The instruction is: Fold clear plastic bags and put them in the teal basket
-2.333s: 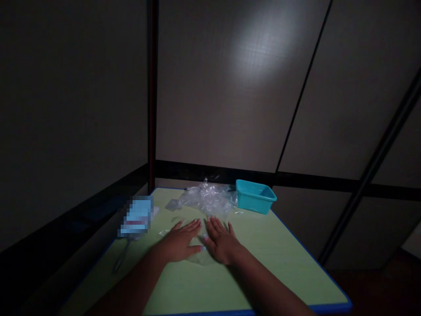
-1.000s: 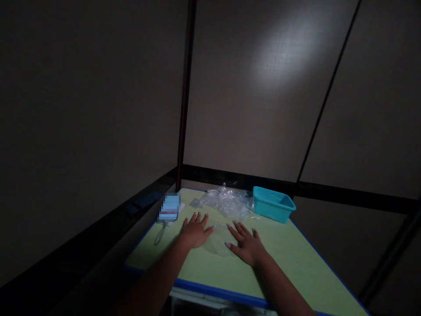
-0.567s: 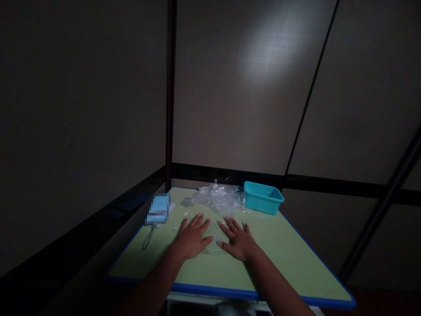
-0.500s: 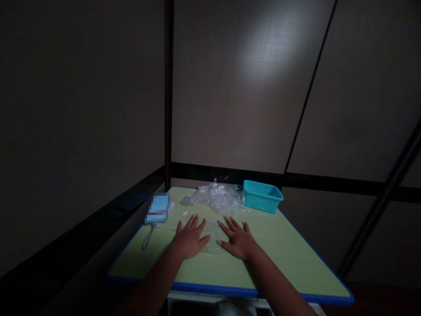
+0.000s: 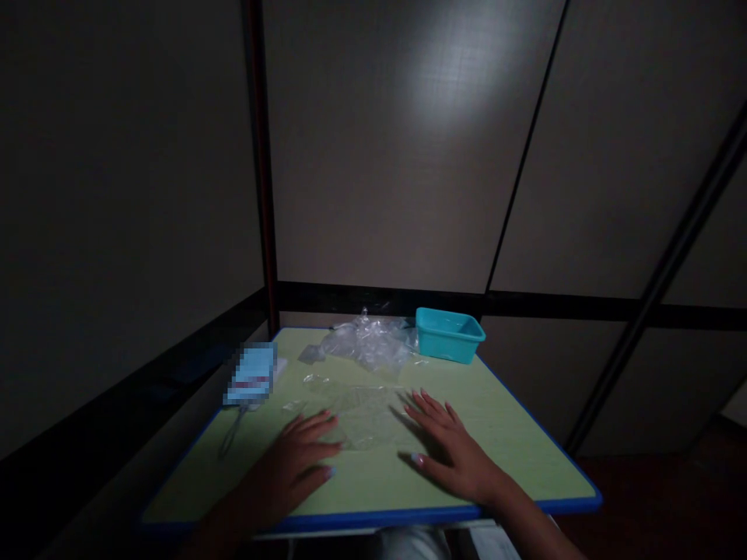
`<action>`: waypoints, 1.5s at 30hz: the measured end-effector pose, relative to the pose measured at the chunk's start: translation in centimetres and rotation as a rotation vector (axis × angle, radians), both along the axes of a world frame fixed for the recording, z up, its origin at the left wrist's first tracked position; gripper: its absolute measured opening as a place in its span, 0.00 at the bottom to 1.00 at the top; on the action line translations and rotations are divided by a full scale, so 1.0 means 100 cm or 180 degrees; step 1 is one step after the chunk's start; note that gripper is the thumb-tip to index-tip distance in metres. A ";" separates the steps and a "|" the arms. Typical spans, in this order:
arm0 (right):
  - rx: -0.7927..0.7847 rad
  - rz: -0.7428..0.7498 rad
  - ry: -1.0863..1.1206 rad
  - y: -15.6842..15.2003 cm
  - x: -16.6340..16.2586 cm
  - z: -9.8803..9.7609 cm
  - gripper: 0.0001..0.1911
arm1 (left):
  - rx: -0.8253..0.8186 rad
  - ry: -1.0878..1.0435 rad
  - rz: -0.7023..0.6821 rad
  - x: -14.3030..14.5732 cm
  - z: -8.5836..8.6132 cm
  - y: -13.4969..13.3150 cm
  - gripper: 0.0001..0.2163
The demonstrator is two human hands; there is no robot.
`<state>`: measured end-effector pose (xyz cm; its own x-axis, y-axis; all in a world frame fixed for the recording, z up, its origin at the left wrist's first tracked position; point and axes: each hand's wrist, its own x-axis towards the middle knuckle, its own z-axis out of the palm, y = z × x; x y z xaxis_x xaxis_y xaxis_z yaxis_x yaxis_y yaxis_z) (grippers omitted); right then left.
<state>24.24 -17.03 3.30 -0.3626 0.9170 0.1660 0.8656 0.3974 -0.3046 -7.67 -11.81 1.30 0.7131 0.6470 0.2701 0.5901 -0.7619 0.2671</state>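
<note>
One clear film [image 5: 373, 418], 12 o'clock: smoothing, seemingly; your left hand [image 5: 295, 463], right hand [image 5: 458, 455]: fingers spread, empty; continuing needs flat palms.

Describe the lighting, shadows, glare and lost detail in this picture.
Head view: dim overall, with a soft bright patch on the back panel, glints on the crumpled clear plastic, and a shadow beside the right hand; same view, the blue item is pixelated.

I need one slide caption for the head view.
Left hand and right hand flank a clear plastic sheet on a green table.
</note>
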 end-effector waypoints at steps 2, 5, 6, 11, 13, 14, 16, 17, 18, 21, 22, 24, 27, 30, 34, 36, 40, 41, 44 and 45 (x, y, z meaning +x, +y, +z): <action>0.0067 0.0039 0.0008 -0.015 0.008 0.002 0.28 | 0.0010 0.0005 -0.0086 -0.008 -0.002 -0.005 0.13; 0.0048 0.0222 -0.0003 -0.027 0.011 0.009 0.22 | -0.0007 0.0016 -0.0146 -0.009 -0.004 -0.005 0.12; 0.0026 0.0306 -0.0014 -0.028 0.010 0.011 0.22 | -0.0022 0.0041 -0.0176 -0.008 -0.005 -0.004 0.12; -0.0052 0.0455 0.0013 -0.025 0.004 0.014 0.24 | -0.0045 0.0234 -0.0223 -0.007 -0.009 -0.003 0.17; -0.0091 0.0469 0.0036 -0.023 0.004 0.011 0.25 | -0.0089 0.0293 -0.0209 -0.007 -0.009 -0.005 0.18; -0.0109 0.0485 0.0034 -0.022 0.005 0.010 0.26 | -0.0108 0.0300 -0.0212 -0.007 -0.009 -0.006 0.19; -0.0136 0.0523 -0.0001 -0.020 0.004 0.007 0.28 | -0.0108 0.0253 -0.0223 -0.006 -0.007 -0.007 0.19; -0.0142 0.0538 -0.0024 -0.018 0.003 0.006 0.29 | -0.0086 0.0209 -0.0229 -0.006 -0.007 -0.007 0.19; -0.0139 0.0543 -0.0042 -0.017 0.002 0.006 0.29 | -0.0059 0.0167 -0.0237 -0.006 -0.007 -0.007 0.19; -0.0122 0.0505 -0.0058 -0.014 -0.008 0.007 0.30 | 0.0000 0.0102 -0.0247 -0.006 -0.009 -0.006 0.21; -0.0114 0.0485 -0.0052 -0.012 -0.013 0.008 0.30 | 0.0000 0.0102 -0.0256 -0.006 -0.010 -0.005 0.21; -0.0089 0.0461 -0.0027 -0.011 -0.020 0.010 0.29 | -0.0015 0.0106 -0.0269 -0.005 -0.010 -0.004 0.21; -0.0012 0.0504 0.0050 -0.011 -0.027 0.012 0.26 | -0.0002 0.0084 -0.0232 -0.005 -0.008 -0.006 0.19; 0.0070 0.0530 0.0211 -0.014 -0.025 0.010 0.24 | 0.0145 -0.0027 -0.0034 -0.003 -0.005 -0.009 0.13; 0.0025 0.0611 0.0594 -0.014 -0.017 0.002 0.20 | 0.0346 -0.0320 0.0437 0.009 -0.004 -0.013 0.15; 0.0007 0.0637 0.0859 -0.013 -0.013 -0.004 0.18 | 0.0395 -0.0355 0.0511 0.020 -0.004 -0.015 0.25; 0.0063 0.0533 0.1505 -0.010 -0.006 -0.016 0.13 | 0.0397 -0.0251 0.0410 0.039 -0.009 -0.010 0.26; 0.0087 0.0498 0.1667 -0.010 -0.004 -0.019 0.12 | 0.0398 -0.0249 0.0393 0.041 -0.011 -0.008 0.23; 0.0064 0.0426 0.1990 -0.010 0.001 -0.025 0.10 | 0.0317 -0.0336 0.0298 0.038 -0.018 0.001 0.19; 0.0011 0.0417 0.2042 -0.011 0.002 -0.026 0.09 | 0.0251 -0.0383 0.0243 0.036 -0.020 0.003 0.17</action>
